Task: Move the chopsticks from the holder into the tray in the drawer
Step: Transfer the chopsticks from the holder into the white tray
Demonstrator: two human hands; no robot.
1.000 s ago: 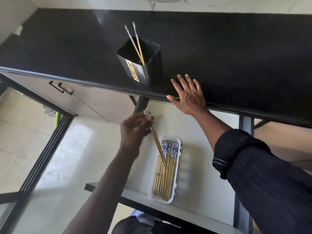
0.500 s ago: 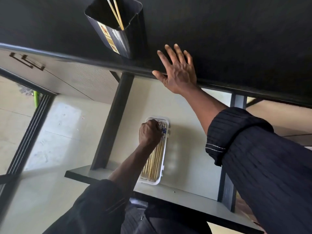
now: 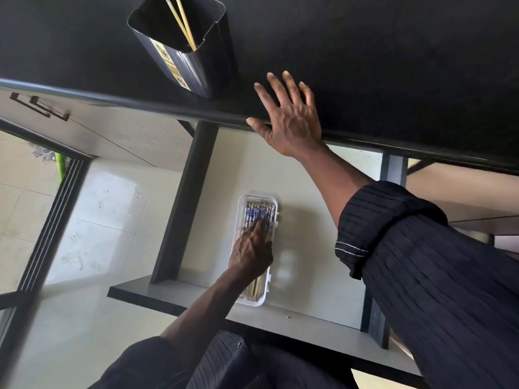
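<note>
A black square holder stands on the black countertop near its front edge, with two chopsticks leaning inside. Below, in the open drawer, a white tray holds several wooden chopsticks with blue-patterned ends. My left hand rests on the chopsticks in the tray, index finger stretched onto them, holding nothing I can see. My right hand lies flat, fingers spread, on the countertop's edge to the right of the holder.
The drawer has dark side rails and a pale front panel. A neighbouring shut drawer with a dark handle is at left. A dark door frame and tiled floor lie further left.
My left hand carried chopsticks down from below the countertop into the tray, laid them there and now presses on the pile with an extended finger. The right hand stayed on the edge.
</note>
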